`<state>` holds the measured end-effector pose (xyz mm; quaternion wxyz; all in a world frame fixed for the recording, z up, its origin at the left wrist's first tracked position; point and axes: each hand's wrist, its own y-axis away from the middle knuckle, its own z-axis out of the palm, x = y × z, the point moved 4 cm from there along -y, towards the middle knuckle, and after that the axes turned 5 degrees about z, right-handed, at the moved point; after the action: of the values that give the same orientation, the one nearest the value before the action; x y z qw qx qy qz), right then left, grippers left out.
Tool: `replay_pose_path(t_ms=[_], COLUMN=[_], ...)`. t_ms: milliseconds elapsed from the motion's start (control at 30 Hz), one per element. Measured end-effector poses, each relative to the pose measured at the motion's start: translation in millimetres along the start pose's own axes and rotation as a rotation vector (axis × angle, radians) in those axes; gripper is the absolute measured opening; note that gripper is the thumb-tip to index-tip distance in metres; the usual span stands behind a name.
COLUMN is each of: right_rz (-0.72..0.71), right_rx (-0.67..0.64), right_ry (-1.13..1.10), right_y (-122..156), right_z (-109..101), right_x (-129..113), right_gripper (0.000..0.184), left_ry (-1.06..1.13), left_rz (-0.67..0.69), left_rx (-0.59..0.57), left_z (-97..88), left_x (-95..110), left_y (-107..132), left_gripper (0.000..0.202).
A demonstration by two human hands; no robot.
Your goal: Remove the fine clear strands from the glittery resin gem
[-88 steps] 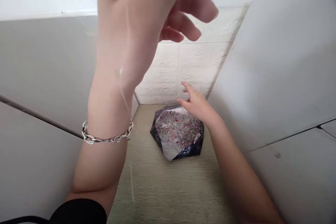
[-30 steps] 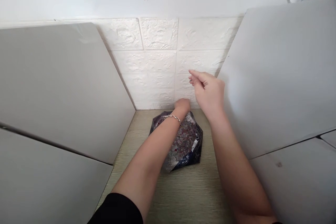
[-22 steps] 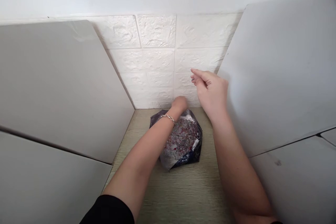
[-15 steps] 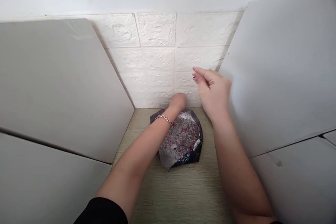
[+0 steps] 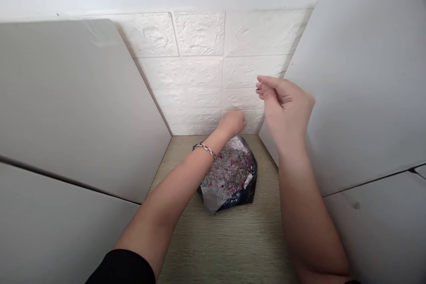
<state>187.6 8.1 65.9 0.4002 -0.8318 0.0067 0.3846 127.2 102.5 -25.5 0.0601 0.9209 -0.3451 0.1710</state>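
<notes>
An opened dark plastic bag [image 5: 238, 199] full of small beads [image 5: 229, 171], clear, pink and red, lies on the wooden surface. Above its far edge is my left hand [image 5: 233, 123], fingers curled in and turned mostly away from me; whatever they hold is hidden. My left wrist wears a silver chain bracelet [image 5: 205, 149]. Higher up and to the right, my right hand [image 5: 286, 104] is closed in a pinch in front of the white wall. A faint thin line shows at its fingertips, too fine to identify. The two hands are apart.
Grey panels stand close on both sides, one at the left [image 5: 73, 97] and one at the right [image 5: 362, 84]. A white brick-patterned wall [image 5: 199, 71] closes off the back. The greenish wooden surface [image 5: 226, 248] runs towards me.
Both hands have shifted right, the left one also slightly up, away from the bag's far edge. The right hand stays pinched. The bag lies much as before.
</notes>
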Motion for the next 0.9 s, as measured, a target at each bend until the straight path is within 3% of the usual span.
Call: replay_pose_path(t_ms=[100,233,367,467,600,733,900], right_rz=[-0.039,-0.049,0.092,0.371,0.603,0.615,0.620], right_rx=[0.057,0.116,0.110,-0.077,-0.637,-0.637,-0.559], right_ry=[-0.057,-0.060,0.000,0.234,0.610,0.701,0.789], right_y=[0.7,0.5,-3.3,0.3,27.5,47.3,57.8], right_z=[-9.9,-20.3,-18.9,-0.2,43.7,68.3,80.9], right_x=[0.2,-1.6,11.7,43.5,94.1,121.9,136.2], right_gripper=[0.031,0.027,0.027,0.031,0.022,0.025,0.032], left_ry=[-0.075,-0.142,-0.159,-0.148,-0.142,-0.138,-0.165], left_rz=[0.091,0.060,0.016,0.005,0.040,0.036,0.054], left_rx=[0.055,0.082,0.109,0.096,0.079,0.093,0.097], left_z=[-7.4,-14.0,-16.8,-15.9,-12.2,-8.0,-5.8], left_x=[10.7,7.4,-3.7,-8.9,-10.1,-10.9,-7.7], left_y=[-1.3,-4.2,-3.9,-2.7,-3.5,-6.0,-6.4], left_gripper=[0.030,0.032,0.032,0.032,0.032,0.033,0.032])
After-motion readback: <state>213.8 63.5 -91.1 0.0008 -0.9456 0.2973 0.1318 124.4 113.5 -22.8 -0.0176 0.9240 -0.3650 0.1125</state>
